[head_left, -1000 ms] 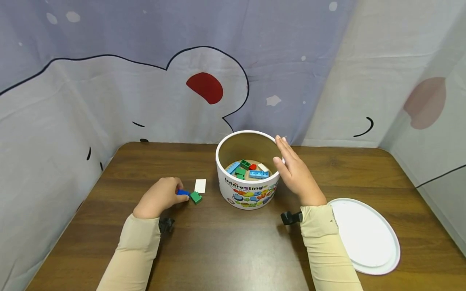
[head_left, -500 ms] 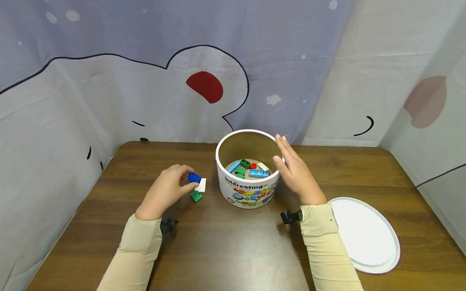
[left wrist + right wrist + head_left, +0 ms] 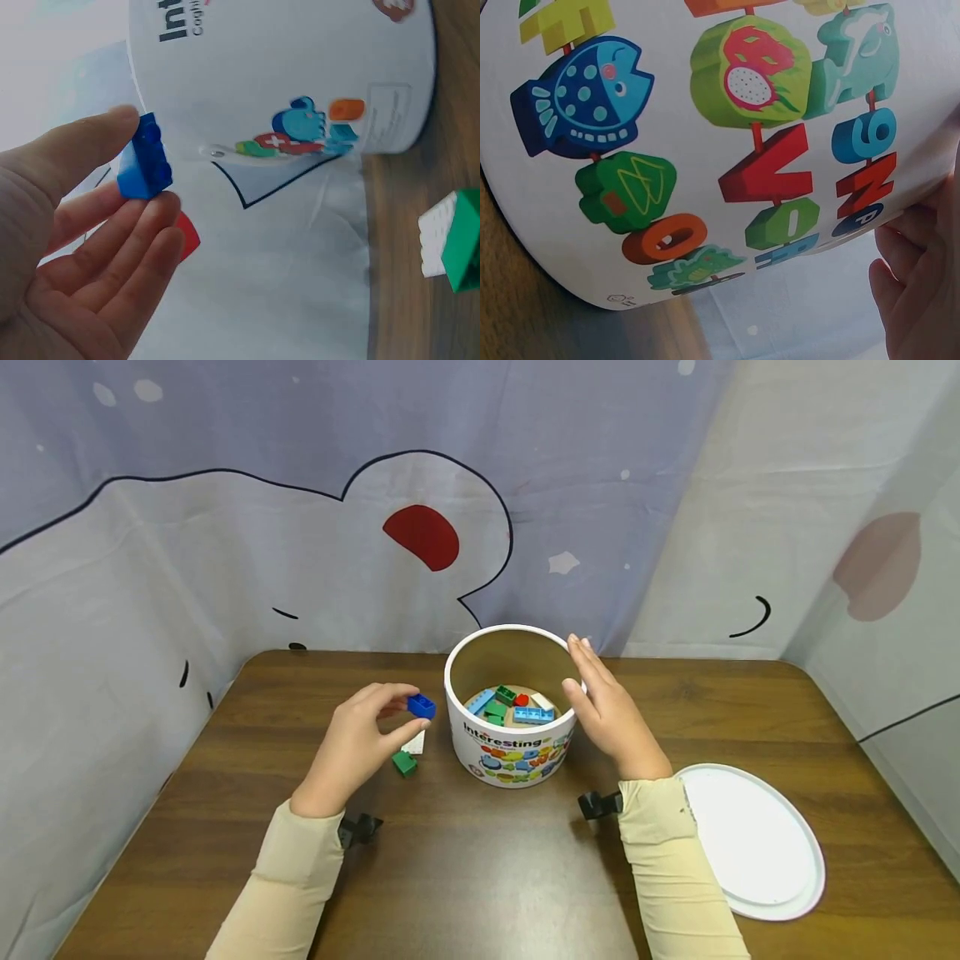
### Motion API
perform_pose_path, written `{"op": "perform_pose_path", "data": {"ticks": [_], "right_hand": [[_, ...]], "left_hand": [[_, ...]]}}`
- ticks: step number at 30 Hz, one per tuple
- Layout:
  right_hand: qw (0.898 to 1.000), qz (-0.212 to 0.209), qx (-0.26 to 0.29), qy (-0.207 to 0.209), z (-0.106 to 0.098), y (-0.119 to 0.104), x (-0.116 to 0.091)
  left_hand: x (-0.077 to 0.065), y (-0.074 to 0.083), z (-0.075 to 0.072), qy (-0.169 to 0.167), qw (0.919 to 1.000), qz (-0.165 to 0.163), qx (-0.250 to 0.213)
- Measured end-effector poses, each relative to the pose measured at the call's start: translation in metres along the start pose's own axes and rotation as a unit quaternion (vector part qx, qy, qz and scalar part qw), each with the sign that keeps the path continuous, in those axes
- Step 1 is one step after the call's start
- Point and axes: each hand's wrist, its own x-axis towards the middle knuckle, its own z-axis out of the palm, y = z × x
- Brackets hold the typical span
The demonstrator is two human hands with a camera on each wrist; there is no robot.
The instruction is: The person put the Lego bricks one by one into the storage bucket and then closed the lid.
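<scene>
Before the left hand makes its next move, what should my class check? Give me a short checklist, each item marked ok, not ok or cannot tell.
1. Blue brick held by the left hand: ok, pinched between thumb and fingers.
2. Blue brick clear of the table: ok, it is in the air.
3. Bucket uncovered: ok, the white lid lies apart on the right.
4. Blue brick over the bucket's opening: not ok, it is left of the rim.
5. Right hand pressing firmly enough to steady the bucket: cannot tell; it is at the rim's right side, but force doesn't show.
6. Green brick beside the white piece picked up: not ok, it lies on the table.
</scene>
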Motion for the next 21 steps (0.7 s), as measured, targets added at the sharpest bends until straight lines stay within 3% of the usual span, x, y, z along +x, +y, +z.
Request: {"op": "perform_pose_path", "data": {"ticks": [8,15,21], "right_hand": [[1.000,-0.004,-0.004,0.003,-0.001,0.000,0.001],[1.000,-0.004,-0.004,0.004,-0.001,0.000,0.001],[1.000,-0.006,-0.001,0.007,0.001,0.000,0.001]], "left_hand": [[0.015,0.012,0.002,0.059,0.9975,0.008,-0.037],[0.027,0.027,0.004,0.051,0.9972,0.028,-0.047],[0.037,0.034,0.014,0.019,0.9980,0.029,-0.052]]}}
